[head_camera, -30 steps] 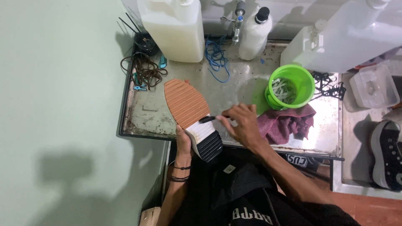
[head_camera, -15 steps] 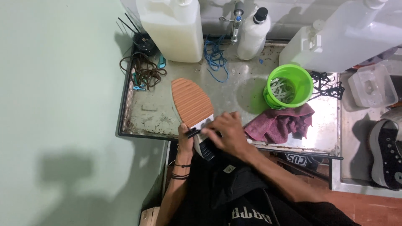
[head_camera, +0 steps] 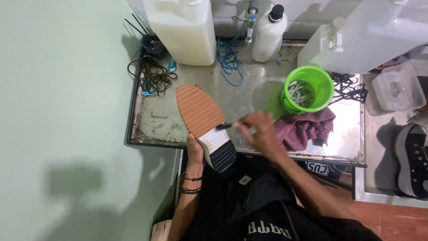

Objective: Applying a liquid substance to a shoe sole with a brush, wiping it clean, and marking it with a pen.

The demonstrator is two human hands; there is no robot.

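My left hand (head_camera: 195,151) grips a shoe turned sole up (head_camera: 204,120); the sole is ribbed orange at the front, white in the middle and black at the heel. It hangs over the front edge of a steel tray table (head_camera: 249,96). My right hand (head_camera: 260,131) is closed on a small dark-tipped brush (head_camera: 225,126), its tip touching the sole's right edge where orange meets white. A maroon cloth (head_camera: 303,129) lies just right of that hand.
A green bucket (head_camera: 308,89) holding white strips stands at the right. Two large white jugs (head_camera: 183,29) (head_camera: 365,33), a white bottle (head_camera: 269,33) and a tap line the back. Brown laces (head_camera: 154,73) and blue cord (head_camera: 229,60) lie on the tray. A black sneaker (head_camera: 412,160) sits far right.
The shoe has swung back to the left and further onto the tray. My right hand moved right off the heel, with the brush tip now at the sole's edge.
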